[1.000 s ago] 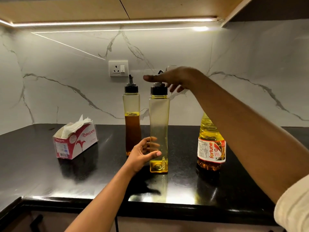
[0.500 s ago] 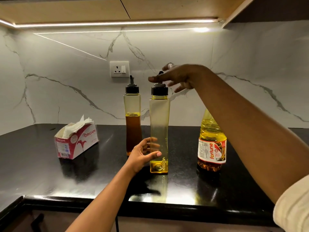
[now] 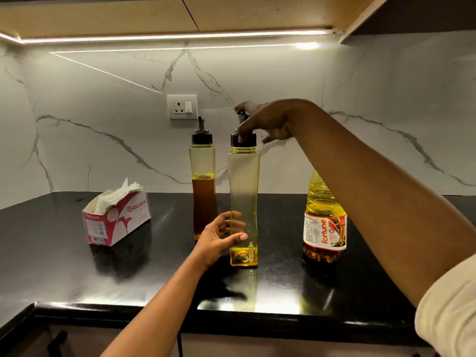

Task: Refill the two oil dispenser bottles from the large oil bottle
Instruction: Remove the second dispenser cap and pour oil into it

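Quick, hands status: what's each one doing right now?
Left hand: closed, holding the nearly empty dispenser bottle low down.
Right hand: closed, gripping that bottle's black cap.

Black glossy countertop point(image 3: 64, 266), bright glare nr front edge. On it, L to R: open pink/white tissue box point(image 3: 116, 222), set at an angle, tissues point(image 3: 116, 193) sticking out the top. Mid-counter, both upright: rear dispenser bottle point(image 3: 203, 176), approx half full of dark oil; front dispenser bottle point(image 3: 244, 181) just beside it, only a thin yellow layer at btm. Large oil bottle point(image 3: 324, 228) upright, well apart on the R.
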The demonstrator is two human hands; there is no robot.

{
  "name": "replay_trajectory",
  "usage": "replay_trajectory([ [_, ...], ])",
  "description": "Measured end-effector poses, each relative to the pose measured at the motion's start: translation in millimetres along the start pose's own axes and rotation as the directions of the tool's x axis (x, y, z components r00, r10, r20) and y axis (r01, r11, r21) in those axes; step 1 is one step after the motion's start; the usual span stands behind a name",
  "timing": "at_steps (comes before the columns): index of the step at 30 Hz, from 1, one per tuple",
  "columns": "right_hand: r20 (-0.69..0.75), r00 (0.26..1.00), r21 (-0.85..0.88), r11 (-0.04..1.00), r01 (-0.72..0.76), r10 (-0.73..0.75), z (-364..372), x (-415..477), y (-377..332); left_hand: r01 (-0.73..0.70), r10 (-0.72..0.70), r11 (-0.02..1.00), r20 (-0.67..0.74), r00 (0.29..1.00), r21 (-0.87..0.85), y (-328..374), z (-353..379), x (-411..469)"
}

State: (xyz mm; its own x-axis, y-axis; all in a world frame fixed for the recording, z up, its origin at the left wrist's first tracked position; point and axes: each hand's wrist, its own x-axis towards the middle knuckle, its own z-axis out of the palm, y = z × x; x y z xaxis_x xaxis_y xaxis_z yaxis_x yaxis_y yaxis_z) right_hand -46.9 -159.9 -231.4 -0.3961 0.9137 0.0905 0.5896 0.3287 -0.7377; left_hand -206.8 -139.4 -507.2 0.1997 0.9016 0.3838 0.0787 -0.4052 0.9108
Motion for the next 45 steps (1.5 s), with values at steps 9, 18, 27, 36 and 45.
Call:
replay_trajectory([
  [9, -0.288, 0.957, -0.549, 0.825, -0.132, -0.038, 20, 3, -9, -0.001, 0.001, 1.000, -0.002, 1.000, 0.015, 0, 0, 0],
  [18, -0.027, 0.999, -0.114, 0.993, -0.028, 0.025, -2, -3, 1, 0.010, -0.010, 1.000, -0.008, 1.000, 0.011, 0, 0, 0],
  [27, -0.366, 0.926, -0.627, 0.760, -0.169, -0.096, 25, 5, -9, 0.003, -0.003, 1.000, -0.007, 1.000, 0.004, 1, 0, -1],
  [36, -0.062, 0.998, -0.088, 0.996, 0.028, -0.034, 1, 1, -5, 0.010, -0.010, 1.000, -0.003, 1.000, 0.009, 0, -1, -1],
  [45, 0.048, 0.999, -0.028, 1.000, 0.002, -0.001, -9, 2, 5, 0.005, -0.005, 1.000, -0.005, 1.000, -0.011, 0, -1, 0],
])
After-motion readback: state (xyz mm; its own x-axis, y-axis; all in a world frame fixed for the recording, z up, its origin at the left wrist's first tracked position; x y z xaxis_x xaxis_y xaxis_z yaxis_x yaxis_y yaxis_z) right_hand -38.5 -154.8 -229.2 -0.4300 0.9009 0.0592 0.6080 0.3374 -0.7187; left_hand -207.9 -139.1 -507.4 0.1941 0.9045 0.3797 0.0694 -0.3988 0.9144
